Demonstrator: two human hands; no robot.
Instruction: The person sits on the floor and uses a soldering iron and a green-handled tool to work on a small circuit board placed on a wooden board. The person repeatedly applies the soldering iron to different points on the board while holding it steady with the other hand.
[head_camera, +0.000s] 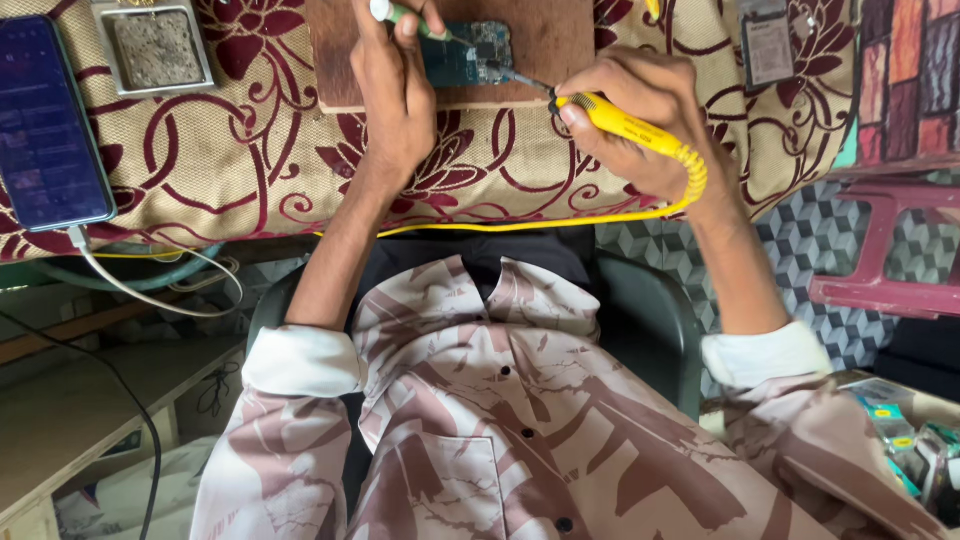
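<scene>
1. Head view: the circuit board (468, 52) lies on a wooden block (545, 40) near the bench's front edge, with open cloth (250, 160) to the block's left.
2. Right hand (640, 120) grips one yellow soldering iron (630, 128), tip on the board; left hand (395, 85) pinches one green-handled tool (400, 14).
3. One phone (48, 125) lies at the left edge beside one metal tray (155, 45).
</scene>
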